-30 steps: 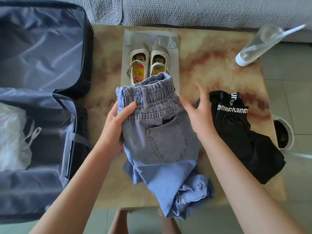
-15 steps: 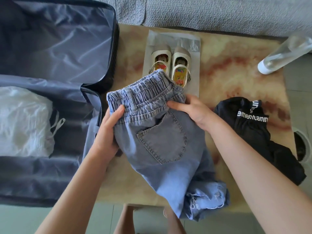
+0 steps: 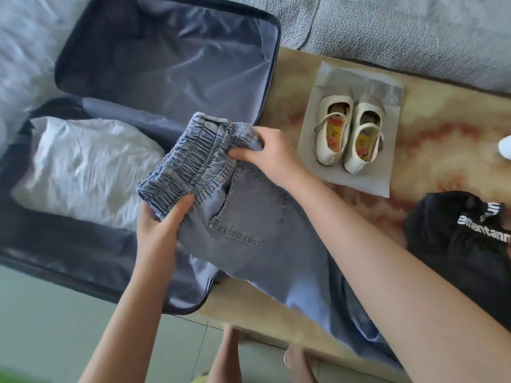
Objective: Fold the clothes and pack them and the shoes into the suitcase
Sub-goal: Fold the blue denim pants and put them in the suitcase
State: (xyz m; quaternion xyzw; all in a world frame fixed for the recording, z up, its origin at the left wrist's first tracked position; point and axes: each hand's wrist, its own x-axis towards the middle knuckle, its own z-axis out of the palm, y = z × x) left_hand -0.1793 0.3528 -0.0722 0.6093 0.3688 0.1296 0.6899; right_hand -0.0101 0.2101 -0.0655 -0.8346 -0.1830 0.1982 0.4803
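The open suitcase (image 3: 272, 78) is the biggest thing here, spreading out to the left of both hands and beyond them, its grey lining showing in the far half. A grey sofa (image 3: 414, 31) runs along the top, well beyond the hands. The marbled tan table (image 3: 442, 139) lies to the right of the right hand and under the right forearm. The light blue jeans (image 3: 257, 217) are held between the two hands. Their gathered elastic waistband hangs over the inner edge of the suitcase's near half. A back pocket faces up just below the right hand, and the legs trail back across the table under the right forearm toward the near edge. A crumpled black garment (image 3: 464, 258) with white lettering sits on the table well to the right of the right forearm. A white garment (image 3: 83, 167) lies in the near half of the suitcase, just left of the left hand. A flat grey pouch (image 3: 359, 178) rests on the table just right of the right hand, and a pair of small cream shoes (image 3: 348, 134) stands side by side on it. The left hand (image 3: 159, 230) grips the near corner of the waistband, thumb on top. The right hand (image 3: 271, 150) pinches the far corner with its fingers curled into the cloth. A white cap (image 3: 506, 146) shows at the right edge.
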